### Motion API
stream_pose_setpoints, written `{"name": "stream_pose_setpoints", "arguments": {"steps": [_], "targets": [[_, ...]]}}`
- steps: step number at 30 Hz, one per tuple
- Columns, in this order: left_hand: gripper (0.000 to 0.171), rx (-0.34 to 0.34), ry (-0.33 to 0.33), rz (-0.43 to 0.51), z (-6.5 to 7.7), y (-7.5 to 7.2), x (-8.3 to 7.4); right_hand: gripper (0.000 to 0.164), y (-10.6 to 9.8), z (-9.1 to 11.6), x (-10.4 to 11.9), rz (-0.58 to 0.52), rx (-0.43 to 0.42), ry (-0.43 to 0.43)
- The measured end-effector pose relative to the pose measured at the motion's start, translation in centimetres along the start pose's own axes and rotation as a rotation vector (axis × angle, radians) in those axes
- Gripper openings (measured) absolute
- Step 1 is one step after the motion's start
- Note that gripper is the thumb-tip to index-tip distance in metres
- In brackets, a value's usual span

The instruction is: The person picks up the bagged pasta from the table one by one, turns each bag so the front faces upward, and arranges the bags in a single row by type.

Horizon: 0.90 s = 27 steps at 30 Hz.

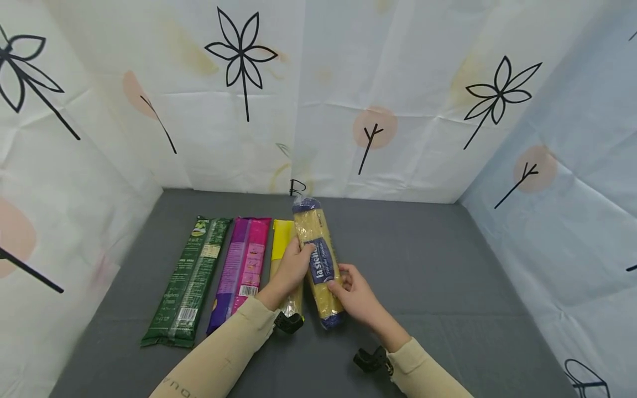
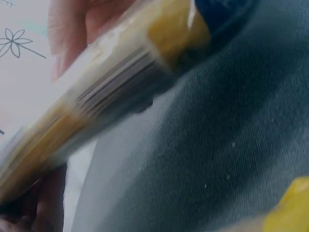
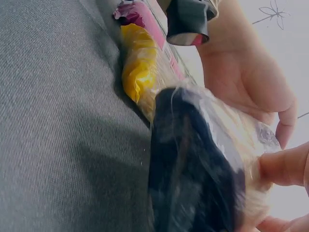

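Observation:
A clear packet of spaghetti [image 1: 312,224] with blue ends and a blue label is held tilted above the grey cloth, between both hands. My left hand [image 1: 292,270] grips its left edge near the label, thumb on the front. Lower on the right edge, my right hand [image 1: 359,294] pinches it with the thumb on the front. The left wrist view shows the packet's side [image 2: 120,79] with a striped barcode, blurred. Its dark blue end [image 3: 193,159] looms large in the right wrist view. Beneath my left wrist lies a yellow packet [image 1: 282,237], partly hidden.
A purple and pink packet [image 1: 244,260] and a dark green packet [image 1: 193,282] lie side by side on the left of the grey cloth [image 1: 423,265]. White patterned sheets [image 1: 328,72] stand around the back and sides. Black cameras [image 1: 370,360] sit at both wrists.

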<state>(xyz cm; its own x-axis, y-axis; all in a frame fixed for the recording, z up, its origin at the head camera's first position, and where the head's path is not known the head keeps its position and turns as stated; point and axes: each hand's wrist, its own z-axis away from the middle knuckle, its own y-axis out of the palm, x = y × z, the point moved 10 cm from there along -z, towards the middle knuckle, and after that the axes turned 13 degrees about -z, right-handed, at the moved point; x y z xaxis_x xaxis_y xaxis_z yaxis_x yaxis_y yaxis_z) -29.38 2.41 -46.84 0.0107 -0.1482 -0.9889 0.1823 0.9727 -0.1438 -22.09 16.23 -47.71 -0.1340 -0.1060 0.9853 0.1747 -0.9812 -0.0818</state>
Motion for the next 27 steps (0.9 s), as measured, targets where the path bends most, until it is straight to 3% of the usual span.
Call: {"name": "stream_pose_setpoints", "arguments": {"steps": [5, 9, 15, 22, 27], "targets": [[0.029, -0.014, 0.000, -0.233, -0.1, -0.1, 0.7, 0.057, -1.0, 0.3, 0.0, 0.025, -0.056, -0.004], [0.036, 0.033, 0.001, -0.325, -0.1, 0.8, 1.4, 0.054, -1.3, 0.3, 0.0, 0.019, -0.080, -0.001], [0.066, 0.121, 0.026, -0.352, 0.7, 3.6, 2.0, 0.048, -2.7, -0.4, -0.4, -0.070, -0.143, -0.009], [0.074, 0.224, 0.057, -0.374, 2.1, 7.6, 2.5, 0.047, -5.4, -2.0, -0.9, -0.073, -0.231, 0.006], [0.077, 0.281, 0.079, -0.352, 2.2, 9.7, 2.4, 0.047, -7.4, -3.4, -1.0, -0.063, -0.304, 0.018]]}}
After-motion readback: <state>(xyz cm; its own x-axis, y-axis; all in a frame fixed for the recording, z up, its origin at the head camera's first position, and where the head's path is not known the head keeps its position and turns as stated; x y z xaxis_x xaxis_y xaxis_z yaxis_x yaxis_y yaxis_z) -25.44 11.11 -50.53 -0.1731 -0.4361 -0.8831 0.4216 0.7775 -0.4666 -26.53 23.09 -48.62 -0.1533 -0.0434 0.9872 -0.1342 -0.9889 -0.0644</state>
